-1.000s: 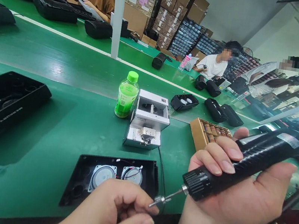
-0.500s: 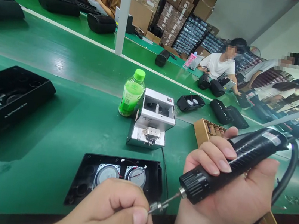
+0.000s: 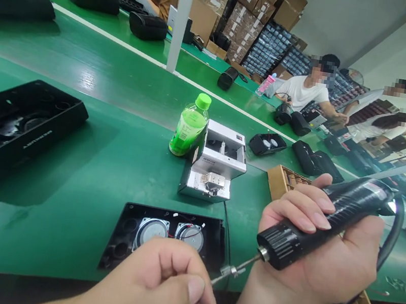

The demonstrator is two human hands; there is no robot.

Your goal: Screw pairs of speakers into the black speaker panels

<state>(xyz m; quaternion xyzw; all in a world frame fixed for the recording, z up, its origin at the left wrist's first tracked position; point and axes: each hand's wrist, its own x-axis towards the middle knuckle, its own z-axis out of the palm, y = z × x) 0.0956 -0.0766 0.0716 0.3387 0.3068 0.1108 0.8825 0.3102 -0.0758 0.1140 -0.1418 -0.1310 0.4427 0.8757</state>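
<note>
My right hand point(image 3: 324, 263) is holding the black electric screwdriver point(image 3: 351, 209) in a full grasp: the palm is facing the head camera, the fingers are lying bent over the top of the barrel, and the thumb is resting along its lower side. The right forearm is standing steeply above the bottom edge of the view. The tool is sitting on a slant, its sleeved bit point(image 3: 231, 271) pointing down and left toward the other hand. The power cable point(image 3: 398, 229) is looping from the tail end and crossing in front of the forearm.

My left hand point(image 3: 163, 279) is extending from the lower left, its thumb and index finger forming a narrow pinch at the bit's free end; I cannot tell what is sitting inside the pinch.

Behind this hand and partly hidden by it, a black speaker enclosure point(image 3: 211, 261) is lying open side up on the green bench point(image 3: 126, 171), two drivers point(image 3: 154, 231) showing. Farther back, a screw feeder point(image 3: 222, 161) is standing with a green-capped bottle point(image 3: 187, 131) just beside it.
</note>
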